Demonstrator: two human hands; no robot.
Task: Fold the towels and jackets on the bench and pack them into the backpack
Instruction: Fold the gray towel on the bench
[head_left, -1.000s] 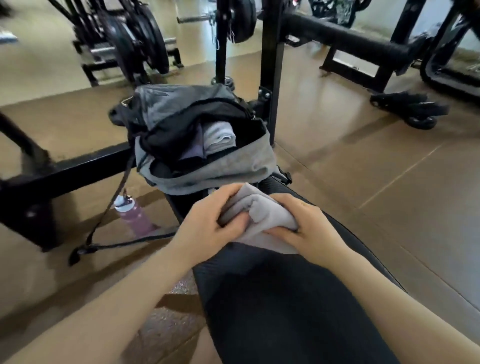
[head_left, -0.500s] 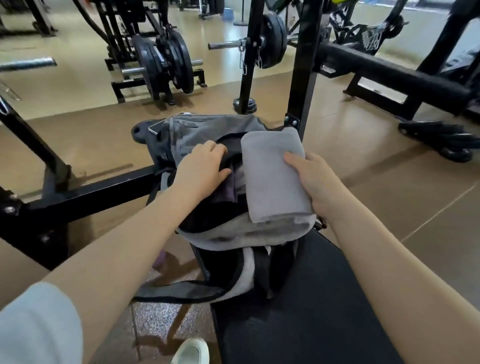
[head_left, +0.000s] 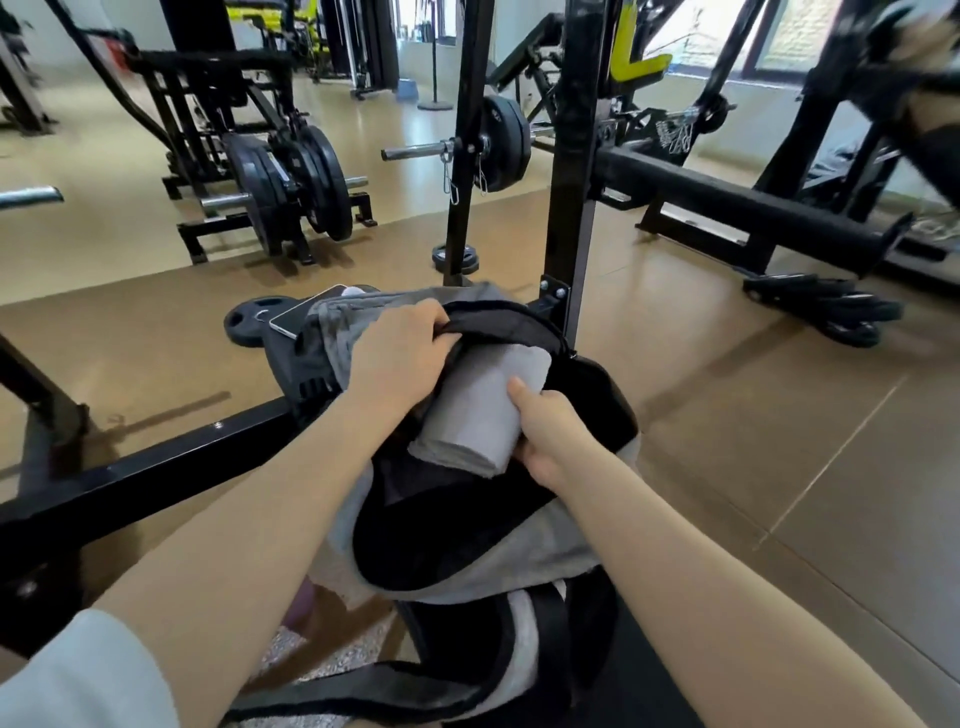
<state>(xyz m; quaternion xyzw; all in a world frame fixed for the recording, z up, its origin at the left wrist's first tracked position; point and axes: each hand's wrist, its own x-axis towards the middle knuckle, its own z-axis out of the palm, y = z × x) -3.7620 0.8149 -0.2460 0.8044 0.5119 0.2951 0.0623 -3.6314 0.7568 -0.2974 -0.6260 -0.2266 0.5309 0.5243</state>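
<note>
A: What is shown around the backpack (head_left: 483, 551)?

B: A grey and black backpack is seen lying open at the end of a black bench (head_left: 649, 691), viewed from above. Its dark upper rim is gripped and pulled back by the left hand (head_left: 402, 358), fingers curled over the edge. A folded grey towel (head_left: 483, 410) is held at the mouth of the backpack, its far end already under the lifted rim, its near end still outside.

A: And the other hand?

B: The right hand (head_left: 550, 434) is closed on the towel's right side, thumb laid on top; the fingers beneath cannot be seen.

A: How much of the task appears done?

B: This 1 towel is judged to be partly packed. Dark fabric is visible inside the backpack, but what it is cannot be told. No other towel or jacket is seen on the little of the bench that is in view, so what remains cannot be settled.

A: Anything else near the backpack?

B: A phone (head_left: 301, 314) is resting at its far left corner, and a weight plate (head_left: 249, 327) lies on the floor behind it.
</note>
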